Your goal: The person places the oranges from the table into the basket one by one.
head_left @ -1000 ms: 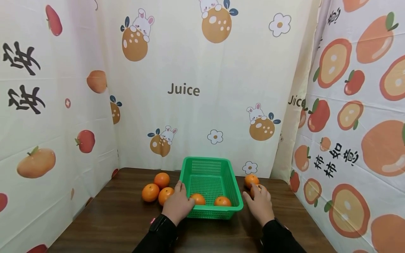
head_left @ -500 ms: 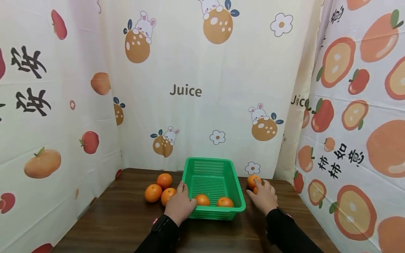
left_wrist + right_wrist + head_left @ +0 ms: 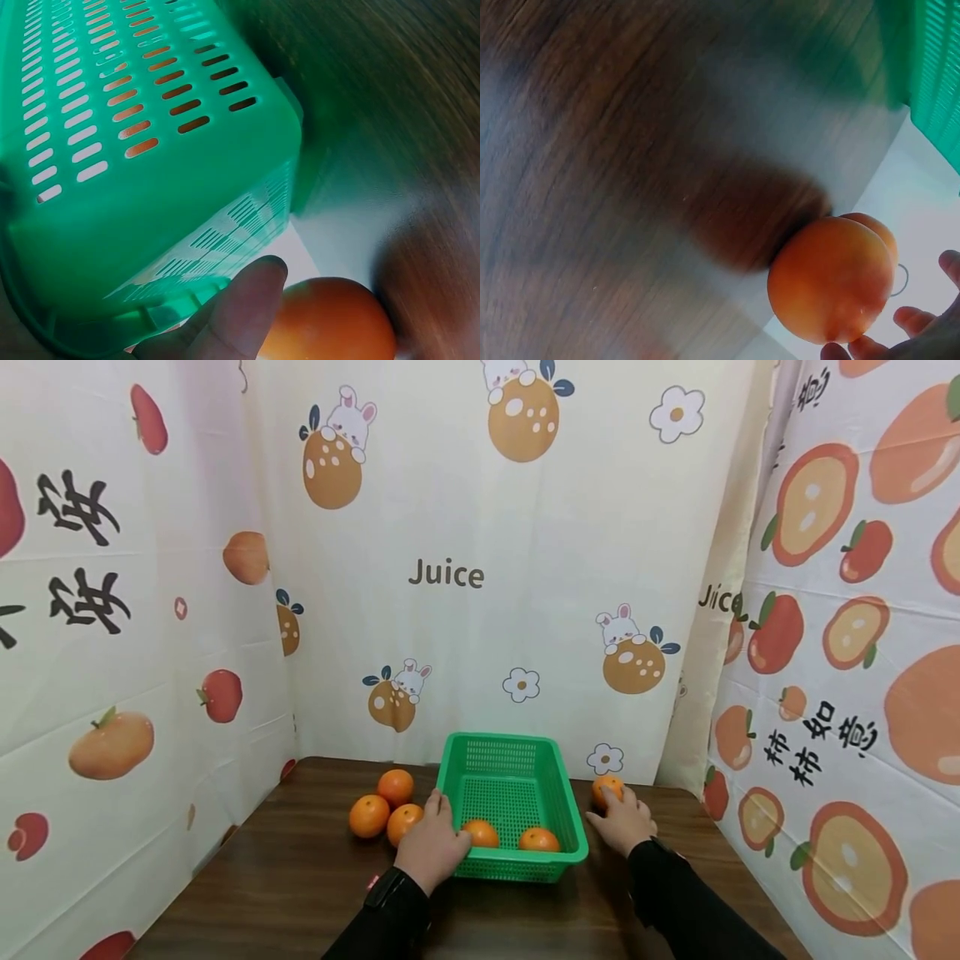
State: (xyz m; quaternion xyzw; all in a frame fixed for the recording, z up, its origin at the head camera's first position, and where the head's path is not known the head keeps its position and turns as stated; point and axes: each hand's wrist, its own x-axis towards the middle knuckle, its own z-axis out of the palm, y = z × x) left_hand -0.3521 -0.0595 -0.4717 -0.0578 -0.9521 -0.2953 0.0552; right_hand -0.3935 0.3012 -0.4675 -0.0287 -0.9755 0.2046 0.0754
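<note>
Your left grip (image 3: 433, 843) clamps the basket (image 3: 517, 855); your right grip (image 3: 628, 823), spread apart, could roll the touched orange (image 3: 826, 279) away through off-centre contact.

1. The left hand (image 3: 433, 850) holds the near left corner of a green basket (image 3: 517, 868), its fingers (image 3: 437, 812) lying along the rim.
2. To the right of those fingers, two oranges (image 3: 539, 840) sit inside the basket.
3. To their left, three oranges (image 3: 369, 817) cluster on the brown worktop (image 3: 270, 885).
4. The right hand (image 3: 627, 825) is apart from the basket, its fingers partly covering another orange (image 3: 604, 787).
5. Beyond all the fingers hangs a printed backdrop (image 3: 465, 635).
</note>
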